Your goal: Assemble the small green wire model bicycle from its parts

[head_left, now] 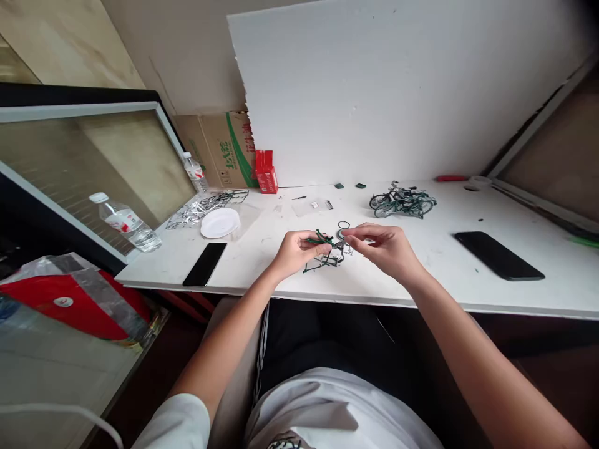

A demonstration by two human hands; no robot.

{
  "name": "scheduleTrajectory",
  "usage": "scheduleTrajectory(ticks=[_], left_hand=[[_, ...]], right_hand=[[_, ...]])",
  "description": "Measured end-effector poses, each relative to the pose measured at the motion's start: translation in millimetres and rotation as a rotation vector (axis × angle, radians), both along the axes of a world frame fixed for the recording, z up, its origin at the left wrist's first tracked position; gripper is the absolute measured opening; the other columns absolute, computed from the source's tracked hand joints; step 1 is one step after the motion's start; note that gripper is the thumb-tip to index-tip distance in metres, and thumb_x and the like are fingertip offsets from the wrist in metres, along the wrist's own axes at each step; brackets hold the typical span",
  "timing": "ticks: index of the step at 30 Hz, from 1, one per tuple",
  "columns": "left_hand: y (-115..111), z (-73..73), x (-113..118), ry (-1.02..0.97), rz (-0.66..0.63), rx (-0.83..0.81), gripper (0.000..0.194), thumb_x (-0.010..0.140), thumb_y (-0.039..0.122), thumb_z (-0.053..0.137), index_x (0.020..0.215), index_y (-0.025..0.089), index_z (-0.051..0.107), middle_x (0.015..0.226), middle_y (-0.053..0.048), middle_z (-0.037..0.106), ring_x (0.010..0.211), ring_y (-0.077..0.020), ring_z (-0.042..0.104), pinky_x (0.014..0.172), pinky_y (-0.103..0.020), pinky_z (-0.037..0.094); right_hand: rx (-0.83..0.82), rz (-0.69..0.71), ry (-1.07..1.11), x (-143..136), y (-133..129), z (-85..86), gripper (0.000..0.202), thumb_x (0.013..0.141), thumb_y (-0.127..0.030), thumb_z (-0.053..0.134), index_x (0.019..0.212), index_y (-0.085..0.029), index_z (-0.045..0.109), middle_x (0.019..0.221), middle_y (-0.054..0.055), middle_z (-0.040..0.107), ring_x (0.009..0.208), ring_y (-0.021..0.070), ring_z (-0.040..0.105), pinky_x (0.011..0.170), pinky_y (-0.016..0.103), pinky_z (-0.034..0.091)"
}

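On my far left, a clear plastic bottle with a red-and-white label (126,223) stands left of the round white plate (219,223), my landmark. Between them lie thin black plastic parts frames (231,197), reaching behind the plate. A black flat phone (204,264) rests in front of it, and a small red cardboard box (266,176) stands behind it to the right.

Right of the plate, I have the left hand (299,251) closed, thumb and fingers clamped on a dark green plastic bicycle frame piece (322,238). The piece sits at those fingertips and sticks out to their right, towards the other hand. Thin dark green plastic parts (322,262) show just below it; I cannot tell whether they touch it.

Farther right of the plate, my right hand (345,236) has thumb and forefinger pinched together on the edge of a small green ring (340,234), just beside the frame piece. A thin black ring (344,224) shows just behind it.

Well to the plate's right, dark green miniature bicycles (402,201) stand clustered behind the right hand. Farthest right from the plate lies a larger black phone (498,255).
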State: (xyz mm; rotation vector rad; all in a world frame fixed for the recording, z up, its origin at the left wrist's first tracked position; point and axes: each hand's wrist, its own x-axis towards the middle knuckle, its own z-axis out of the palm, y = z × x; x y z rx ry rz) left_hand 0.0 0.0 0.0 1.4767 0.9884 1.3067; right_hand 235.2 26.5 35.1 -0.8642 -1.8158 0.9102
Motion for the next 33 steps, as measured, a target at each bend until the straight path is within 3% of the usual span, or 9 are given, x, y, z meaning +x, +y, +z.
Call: scheduleTrajectory(ticks=[2, 10, 16, 26, 30, 33], left_hand=[[-2.0, 1.6, 1.4, 0.002, -0.007, -0.004, 0.047, 0.075, 0.049, 0.093, 0.101, 0.012, 0.081, 0.099, -0.014, 0.082, 0.091, -0.0277, 0.080, 0.085, -0.039, 0.064], [-11.2, 10.4, 8.4, 0.011, -0.033, 0.013, 0.043, 0.080, 0.050, 0.089, 0.099, 0.013, 0.080, 0.097, -0.013, 0.082, 0.091, -0.0279, 0.080, 0.087, -0.041, 0.065], [-9.7, 3.5, 10.4, 0.010, -0.007, 0.042, 0.040, 0.081, 0.049, 0.088, 0.098, 0.014, 0.078, 0.098, -0.011, 0.080, 0.089, -0.0257, 0.080, 0.087, -0.039, 0.065], [-6.8, -5.6, 15.5, -0.049, -0.016, -0.009, 0.044, 0.080, 0.051, 0.089, 0.100, 0.013, 0.077, 0.100, -0.012, 0.080, 0.092, -0.0274, 0.081, 0.085, -0.037, 0.065], [-6.9, -5.7, 16.5, -0.047, -0.017, -0.011, 0.046, 0.078, 0.051, 0.090, 0.099, 0.012, 0.077, 0.100, -0.013, 0.080, 0.092, -0.0284, 0.081, 0.088, -0.038, 0.065], [-7.3, -6.0, 17.3, -0.052, -0.030, 0.002, 0.045, 0.078, 0.052, 0.090, 0.099, 0.014, 0.078, 0.101, -0.012, 0.081, 0.091, -0.0276, 0.081, 0.088, -0.039, 0.065]], right_hand=[[0.037, 0.006, -0.008, -0.4, -2.5, -1.2, 0.042, 0.086, -0.060, 0.081, 0.100, -0.021, 0.087, 0.104, 0.011, 0.082, 0.092, 0.0244, 0.074, 0.067, 0.032, 0.058], [0.091, -0.044, -0.028, -1.6, -12.9, 1.8, 0.039, 0.085, -0.058, 0.082, 0.094, -0.020, 0.084, 0.100, 0.011, 0.083, 0.085, 0.0227, 0.075, 0.062, 0.030, 0.052], [0.106, -0.019, -0.035, 0.7, -5.9, -4.8, 0.042, 0.086, -0.061, 0.079, 0.087, -0.018, 0.080, 0.090, 0.009, 0.080, 0.084, 0.0222, 0.074, 0.066, 0.030, 0.055], [0.054, 0.058, -0.079, -2.6, -1.6, -12.0, 0.044, 0.094, -0.060, 0.071, 0.100, -0.017, 0.076, 0.098, 0.009, 0.077, 0.086, 0.0190, 0.070, 0.065, 0.026, 0.053], [0.057, 0.030, -0.063, -4.2, -3.6, -11.1, 0.040, 0.090, -0.056, 0.075, 0.093, -0.017, 0.077, 0.091, 0.008, 0.077, 0.086, 0.0197, 0.072, 0.066, 0.026, 0.053], [0.058, 0.032, -0.004, -5.3, -6.4, -9.6, 0.038, 0.086, -0.051, 0.080, 0.102, -0.017, 0.077, 0.088, 0.007, 0.078, 0.084, 0.0206, 0.074, 0.064, 0.026, 0.053]])
